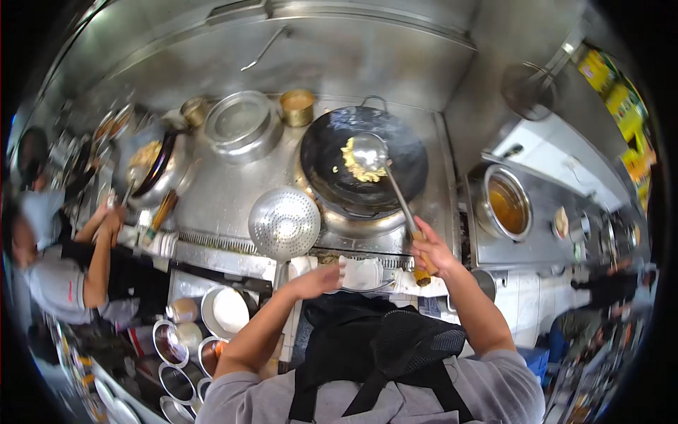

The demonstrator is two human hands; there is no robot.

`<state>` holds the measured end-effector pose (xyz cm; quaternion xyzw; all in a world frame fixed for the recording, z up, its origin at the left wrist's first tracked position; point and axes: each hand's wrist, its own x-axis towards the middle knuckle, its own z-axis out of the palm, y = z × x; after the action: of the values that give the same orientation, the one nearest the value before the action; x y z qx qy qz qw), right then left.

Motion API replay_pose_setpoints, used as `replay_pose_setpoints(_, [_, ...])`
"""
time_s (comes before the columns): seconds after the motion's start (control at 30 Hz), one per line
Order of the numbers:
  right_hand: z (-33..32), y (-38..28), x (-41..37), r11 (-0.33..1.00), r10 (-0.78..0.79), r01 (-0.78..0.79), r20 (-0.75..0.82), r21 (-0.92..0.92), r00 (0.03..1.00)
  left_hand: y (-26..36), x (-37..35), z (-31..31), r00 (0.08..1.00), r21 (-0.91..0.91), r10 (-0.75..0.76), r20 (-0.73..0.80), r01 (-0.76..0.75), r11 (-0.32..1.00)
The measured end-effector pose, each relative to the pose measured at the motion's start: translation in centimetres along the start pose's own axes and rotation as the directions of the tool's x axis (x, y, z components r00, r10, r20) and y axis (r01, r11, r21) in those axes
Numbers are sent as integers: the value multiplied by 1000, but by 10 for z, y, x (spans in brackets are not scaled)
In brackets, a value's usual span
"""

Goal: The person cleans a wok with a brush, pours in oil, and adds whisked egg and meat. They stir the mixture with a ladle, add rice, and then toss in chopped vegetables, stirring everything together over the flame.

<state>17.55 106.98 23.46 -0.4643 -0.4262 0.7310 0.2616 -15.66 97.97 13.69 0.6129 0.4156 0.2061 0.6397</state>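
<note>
My right hand (433, 250) is wrapped round the wooden handle of a steel ladle (369, 150). The ladle's bowl rests over yellowish food pieces (360, 170) inside a black wok (406, 162) on the burner. My left hand (318, 280) hovers at the stove's front edge, fingers stretched out and holding nothing that I can see. Just right of its fingertips lies a folded white cloth (362, 273). A round perforated skimmer (284, 222) lies left of the wok, its handle passing towards my left forearm.
A lidded steel pot (244, 127) and a brass-coloured pot (296, 107) stand behind. At right is a pot of brown liquid (510, 203). Several containers, including a white-filled pot (227, 311), sit lower left. A co-worker (70, 279) works at another wok on the left.
</note>
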Motion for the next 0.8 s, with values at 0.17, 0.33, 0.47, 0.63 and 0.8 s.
replay_pose_setpoints(0.17, [-65, 11, 22, 992, 102, -105, 47, 66, 994, -85, -100, 82, 892, 70, -390, -229, 415, 907])
replay_pose_setpoints(0.33, [-86, 54, 36, 923, -93, 125, 104, -364, 990, -97, -150, 207, 548, -72, -444, -710, 570, 818])
replay_pose_setpoints(0.47, [-81, 62, 39, 821, -126, 207, 184, -532, 975, -83, -180, 321, 310, -489, -644, -699, 450, 748])
replay_pose_setpoints(0.63, [-120, 88, 76, 530, -339, 503, 373, -682, 863, -159, -265, 504, -392, -822, -724, -568, 318, 473])
replay_pose_setpoints(0.8, [-108, 106, 75, 341, -480, 453, 262, -824, 837, -99, -332, 610, -618, -661, -734, -282, -429, 616])
